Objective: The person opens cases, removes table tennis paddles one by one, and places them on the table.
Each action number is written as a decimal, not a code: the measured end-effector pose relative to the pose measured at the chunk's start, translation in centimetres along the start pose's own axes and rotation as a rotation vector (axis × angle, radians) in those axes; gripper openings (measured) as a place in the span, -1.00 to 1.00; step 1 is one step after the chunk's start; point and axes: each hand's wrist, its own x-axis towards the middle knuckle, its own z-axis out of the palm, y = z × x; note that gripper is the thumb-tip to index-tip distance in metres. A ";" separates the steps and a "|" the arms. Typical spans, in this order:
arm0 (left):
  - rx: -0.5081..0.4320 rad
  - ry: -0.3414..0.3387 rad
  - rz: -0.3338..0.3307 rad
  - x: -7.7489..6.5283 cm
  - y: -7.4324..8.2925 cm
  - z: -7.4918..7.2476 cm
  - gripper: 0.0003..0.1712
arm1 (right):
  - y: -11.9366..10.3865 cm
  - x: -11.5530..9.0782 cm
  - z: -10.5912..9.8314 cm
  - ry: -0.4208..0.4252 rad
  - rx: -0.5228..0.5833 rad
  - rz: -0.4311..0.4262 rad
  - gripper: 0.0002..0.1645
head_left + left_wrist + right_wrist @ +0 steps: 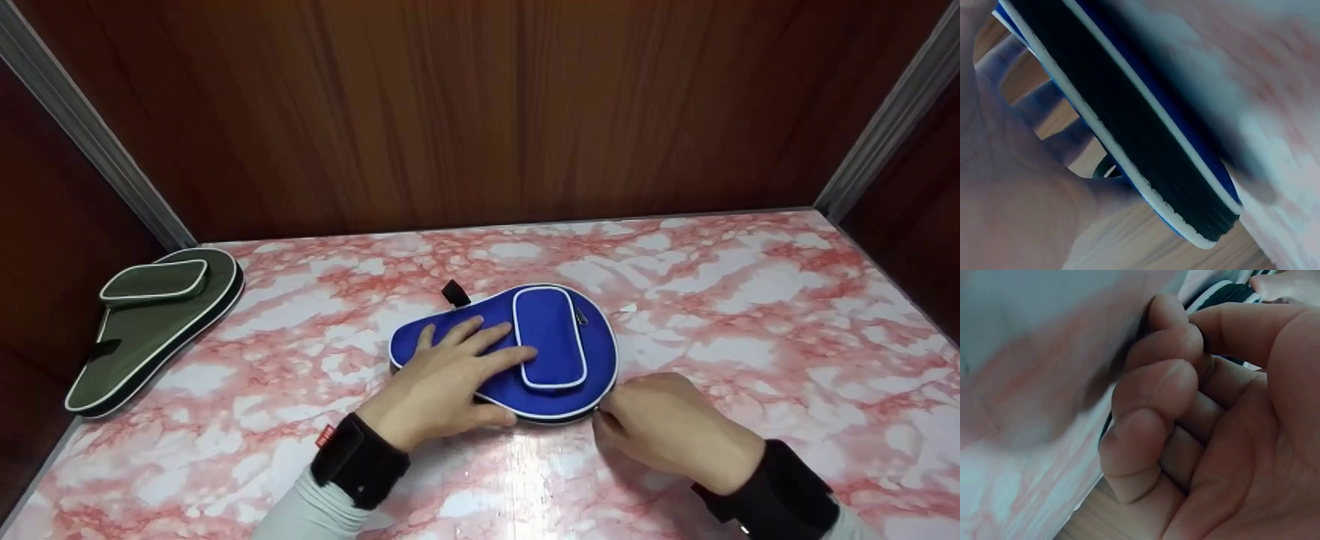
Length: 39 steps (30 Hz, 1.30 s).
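Observation:
A blue table tennis paddle case (491, 382) with white piping lies flat on the table, its narrow end to the left and a raised pocket (551, 337) on top. My left hand (442, 375) rests on it with fingers spread, the thumb along the near edge. In the left wrist view the case's black zippered side (1134, 118) runs past the palm. At the round end's near right edge, my right hand (667, 424) pinches the zipper pull, mostly hidden by the fingers. The right wrist view shows curled fingers (1154, 388) with the thumb against them.
An olive green paddle case (142, 330) of the same shape lies at the table's far left, against the wooden side wall. A brown wooden panel (480, 112) stands along the back edge. The tabletop (787, 315) has a red and white marbled surface.

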 end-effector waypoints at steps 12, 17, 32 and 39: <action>0.008 0.011 -0.075 -0.5 -0.5 -1.1 -0.40 | 1.7 1.3 0.0 -0.134 0.008 0.248 -0.51; 0.012 -0.020 -0.077 -0.7 -0.3 -1.6 -0.46 | 2.9 2.1 0.1 -0.149 0.014 0.299 -0.52; -0.058 -0.022 -0.132 -0.9 -0.5 -1.0 -0.35 | 3.5 2.8 0.7 -0.144 0.027 0.337 -0.55; -0.022 -0.012 -0.146 -0.6 -0.2 -0.8 -0.34 | 3.6 2.7 0.5 -0.147 0.020 0.340 -0.55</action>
